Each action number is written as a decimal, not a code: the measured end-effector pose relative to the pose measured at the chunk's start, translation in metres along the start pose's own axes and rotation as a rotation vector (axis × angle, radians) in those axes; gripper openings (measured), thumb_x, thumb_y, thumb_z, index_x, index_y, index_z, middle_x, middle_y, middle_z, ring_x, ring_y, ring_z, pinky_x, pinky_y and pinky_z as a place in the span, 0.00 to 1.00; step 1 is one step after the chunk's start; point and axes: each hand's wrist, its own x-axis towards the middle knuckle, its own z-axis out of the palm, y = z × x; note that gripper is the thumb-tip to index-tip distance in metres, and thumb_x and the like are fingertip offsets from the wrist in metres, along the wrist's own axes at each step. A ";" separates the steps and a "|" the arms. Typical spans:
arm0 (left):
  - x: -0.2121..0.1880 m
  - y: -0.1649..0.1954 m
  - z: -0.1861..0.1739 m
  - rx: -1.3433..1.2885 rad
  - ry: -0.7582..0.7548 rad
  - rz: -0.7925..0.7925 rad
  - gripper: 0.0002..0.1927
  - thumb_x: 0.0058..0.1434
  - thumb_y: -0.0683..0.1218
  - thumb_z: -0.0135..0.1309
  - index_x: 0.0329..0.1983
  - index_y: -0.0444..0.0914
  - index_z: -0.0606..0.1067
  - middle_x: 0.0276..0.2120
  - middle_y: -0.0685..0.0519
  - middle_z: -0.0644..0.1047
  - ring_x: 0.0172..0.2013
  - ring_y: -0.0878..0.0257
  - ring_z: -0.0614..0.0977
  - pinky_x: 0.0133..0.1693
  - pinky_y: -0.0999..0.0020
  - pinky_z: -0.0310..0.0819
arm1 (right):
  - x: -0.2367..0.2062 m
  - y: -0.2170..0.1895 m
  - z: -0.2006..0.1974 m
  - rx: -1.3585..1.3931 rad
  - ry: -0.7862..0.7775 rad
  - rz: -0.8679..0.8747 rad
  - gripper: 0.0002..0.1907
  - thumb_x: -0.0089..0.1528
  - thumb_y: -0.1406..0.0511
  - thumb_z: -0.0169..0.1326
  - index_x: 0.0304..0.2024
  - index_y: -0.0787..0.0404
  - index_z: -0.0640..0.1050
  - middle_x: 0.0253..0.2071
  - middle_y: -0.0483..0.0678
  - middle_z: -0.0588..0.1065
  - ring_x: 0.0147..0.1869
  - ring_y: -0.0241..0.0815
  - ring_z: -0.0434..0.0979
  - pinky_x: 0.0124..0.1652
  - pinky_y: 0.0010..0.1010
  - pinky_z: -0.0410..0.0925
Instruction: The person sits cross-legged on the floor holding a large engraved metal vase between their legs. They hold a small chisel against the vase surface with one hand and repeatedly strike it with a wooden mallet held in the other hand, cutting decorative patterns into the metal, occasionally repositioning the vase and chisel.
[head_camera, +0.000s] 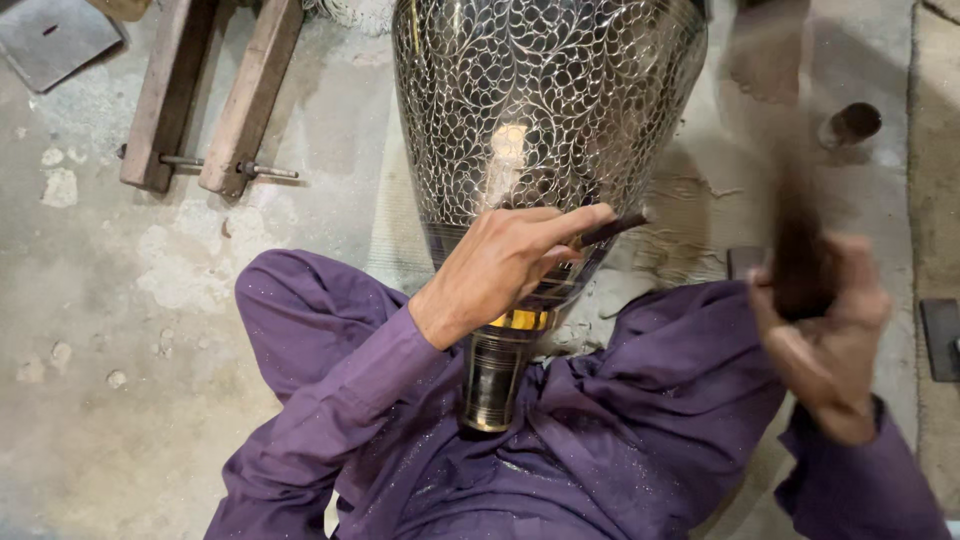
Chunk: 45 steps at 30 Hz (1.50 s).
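A large dark metal vase (545, 110) covered with engraved silver leaf patterns lies between my legs, its narrow neck pointing toward me. My left hand (505, 260) rests on the vase's lower body and grips a thin dark chisel (612, 229), whose tip touches the metal. My right hand (825, 320) is raised at the right, blurred by motion, and holds a dark wooden mallet (795, 240) by its handle. Purple sleeves and trousers cover my arms and legs.
Two wooden beams joined by a metal rod (210, 100) lie on the concrete floor at upper left. A grey metal plate (50, 35) sits in the top left corner. A small dark cylinder (850, 122) lies at upper right. A dark flat piece (942, 338) is at the right edge.
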 end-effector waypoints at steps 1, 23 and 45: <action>-0.001 0.000 0.000 -0.002 -0.005 -0.001 0.27 0.65 0.43 0.59 0.68 0.45 0.70 0.34 0.49 0.79 0.30 0.54 0.81 0.33 0.59 0.76 | 0.001 -0.001 0.000 0.083 -0.020 0.012 0.18 0.67 0.73 0.59 0.56 0.63 0.68 0.39 0.52 0.78 0.38 0.39 0.81 0.39 0.33 0.75; 0.011 -0.012 0.003 -0.033 -0.084 0.040 0.32 0.63 0.39 0.57 0.70 0.54 0.68 0.39 0.56 0.83 0.34 0.66 0.85 0.38 0.68 0.84 | -0.012 0.000 0.005 0.064 0.098 0.019 0.29 0.65 0.72 0.65 0.64 0.68 0.65 0.48 0.60 0.78 0.52 0.47 0.82 0.51 0.35 0.77; -0.002 -0.009 0.005 0.049 0.017 -0.008 0.27 0.66 0.42 0.59 0.68 0.47 0.70 0.34 0.53 0.81 0.28 0.63 0.81 0.31 0.66 0.79 | 0.021 -0.027 -0.002 0.125 -0.098 -0.066 0.33 0.55 0.78 0.57 0.64 0.71 0.70 0.49 0.58 0.78 0.44 0.46 0.81 0.42 0.37 0.76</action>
